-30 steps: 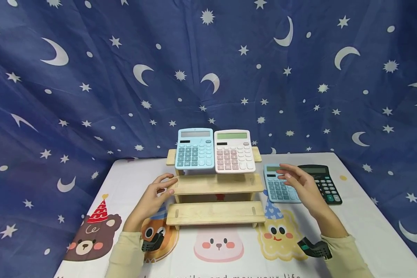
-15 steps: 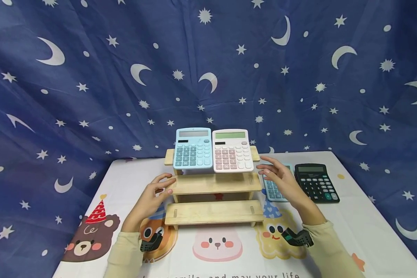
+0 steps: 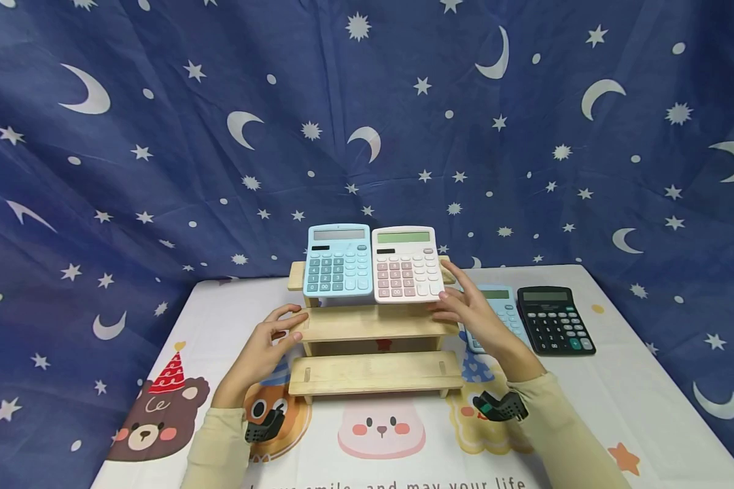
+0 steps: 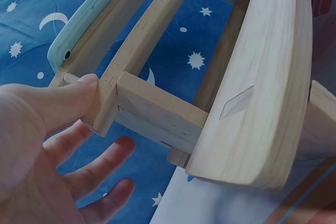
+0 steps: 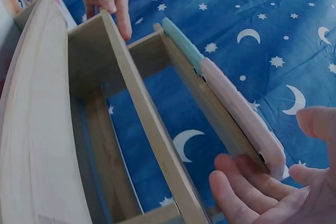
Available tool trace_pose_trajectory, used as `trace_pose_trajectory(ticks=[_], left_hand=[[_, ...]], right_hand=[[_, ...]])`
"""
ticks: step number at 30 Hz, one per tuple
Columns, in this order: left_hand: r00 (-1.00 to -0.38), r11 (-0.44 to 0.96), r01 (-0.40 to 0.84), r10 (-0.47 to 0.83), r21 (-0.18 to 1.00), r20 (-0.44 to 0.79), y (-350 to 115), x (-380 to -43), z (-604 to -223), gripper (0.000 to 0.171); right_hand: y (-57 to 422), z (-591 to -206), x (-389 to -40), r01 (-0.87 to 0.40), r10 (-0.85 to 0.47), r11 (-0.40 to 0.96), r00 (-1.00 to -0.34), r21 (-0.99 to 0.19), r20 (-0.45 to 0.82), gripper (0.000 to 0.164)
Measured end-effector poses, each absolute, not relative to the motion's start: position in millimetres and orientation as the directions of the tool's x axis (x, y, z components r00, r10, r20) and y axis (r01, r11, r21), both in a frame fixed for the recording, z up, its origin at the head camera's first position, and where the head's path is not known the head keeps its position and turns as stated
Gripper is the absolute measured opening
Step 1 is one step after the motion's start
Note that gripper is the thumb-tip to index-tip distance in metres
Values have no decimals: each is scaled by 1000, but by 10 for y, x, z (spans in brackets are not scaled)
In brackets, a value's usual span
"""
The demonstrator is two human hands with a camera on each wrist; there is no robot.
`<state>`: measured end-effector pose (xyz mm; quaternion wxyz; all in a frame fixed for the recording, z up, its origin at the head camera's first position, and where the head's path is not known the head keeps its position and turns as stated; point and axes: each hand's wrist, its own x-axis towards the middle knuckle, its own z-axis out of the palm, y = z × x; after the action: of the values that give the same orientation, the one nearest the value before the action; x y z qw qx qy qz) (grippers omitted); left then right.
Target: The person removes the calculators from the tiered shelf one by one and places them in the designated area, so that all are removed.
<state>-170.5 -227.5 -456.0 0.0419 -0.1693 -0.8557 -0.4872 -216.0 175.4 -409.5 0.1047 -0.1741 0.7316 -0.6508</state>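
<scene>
A three-tier wooden display stand (image 3: 376, 372) stands on the table. Its top tier bears a blue calculator (image 3: 339, 261) and, to the right, a white calculator with pink keys (image 3: 406, 263), side by side and facing forward. My left hand (image 3: 263, 350) pinches the left end of the middle tier between thumb and index finger, the other fingers loose in the left wrist view. My right hand (image 3: 478, 314) is at the white calculator's lower right corner. In the right wrist view its fingers (image 5: 247, 187) reach beneath that pinkish calculator's end, thumb apart; contact is unclear.
To the right of the stand lie a second blue calculator (image 3: 506, 314), partly hidden by my right hand, and a black calculator (image 3: 556, 320). A white tablecloth (image 3: 624, 380) with cartoon prints covers the table. A dark blue star-patterned curtain (image 3: 404, 102) hangs behind.
My right hand has moved left from above the calculators on the table to the white calculator on the top tier. The left hand stays on the stand. The view has shifted slightly.
</scene>
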Motion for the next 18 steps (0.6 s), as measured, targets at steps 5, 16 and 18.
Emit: trace_pose_trajectory(ticks=[5,16,18], left_hand=[[-939,455,330,247,827,239,-2278,-1698,-4562,41],[-938,459,333,247,823,242,-2280,-1710,-4570,40],[-938,465,335,244,819,245,-2280,-1711,-4569,40]], right_hand=[[1709,-4100,-2203,-80,-399,45,-915,-996,55,66],[1687,-4137,-2258,-103,-390,-30,-915,-994,106,71],[1687,-4146,-2263,-98,-391,-48,-914,-994,109,72]])
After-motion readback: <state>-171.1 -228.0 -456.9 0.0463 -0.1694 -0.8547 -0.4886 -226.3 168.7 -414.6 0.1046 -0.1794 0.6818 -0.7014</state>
